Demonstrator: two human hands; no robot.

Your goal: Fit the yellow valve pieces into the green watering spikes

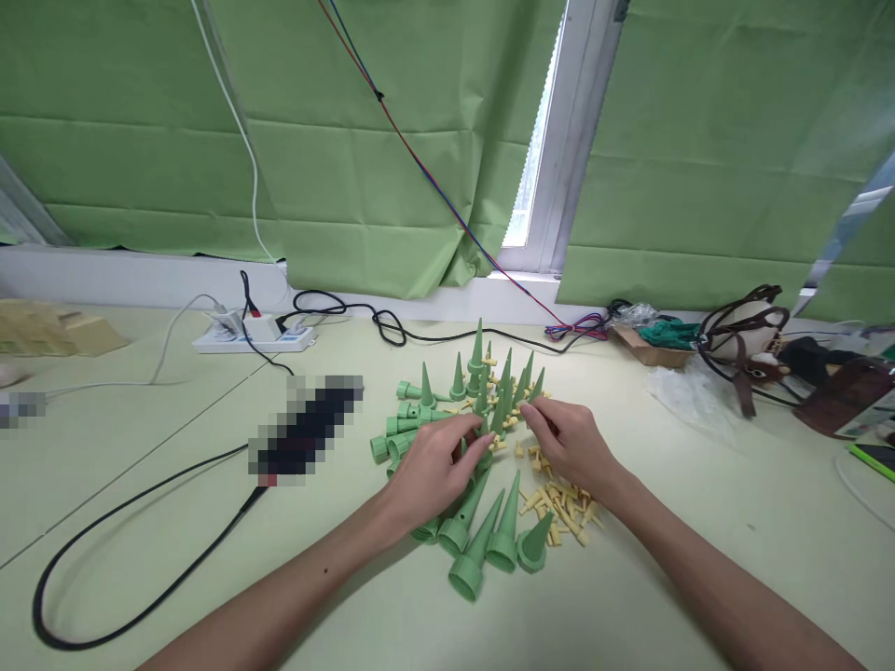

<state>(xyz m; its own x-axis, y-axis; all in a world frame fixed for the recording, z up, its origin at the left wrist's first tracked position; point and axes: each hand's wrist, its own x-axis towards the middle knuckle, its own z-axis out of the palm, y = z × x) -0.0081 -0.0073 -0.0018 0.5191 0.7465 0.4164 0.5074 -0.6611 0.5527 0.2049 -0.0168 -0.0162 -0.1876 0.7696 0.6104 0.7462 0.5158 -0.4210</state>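
Green plastic cone spikes (466,568) with ribbed round caps lie and stand in a cluster at the middle of the table. My left hand (440,461) is closed at the cluster's near left side, thumb and index finger around a green cone, which they partly hide. A small yellow piece shows by its thumb tip. To the right, my right hand (573,438) is pinched at the cluster's edge, with a small yellow plastic piece at its fingertips, mostly hidden. Below that hand lies a loose pile of yellow plastic pieces (559,508). Several upright cones (477,349) behind have yellow pieces in their sides.
A blurred-out dark device (308,433) with a looped black cable lies left. Behind it sits a white power strip (255,337). Black and red-blue cables run along the wall. At right are a clear plastic bag (689,396), a cardboard box (650,347) and a handbag (745,326).
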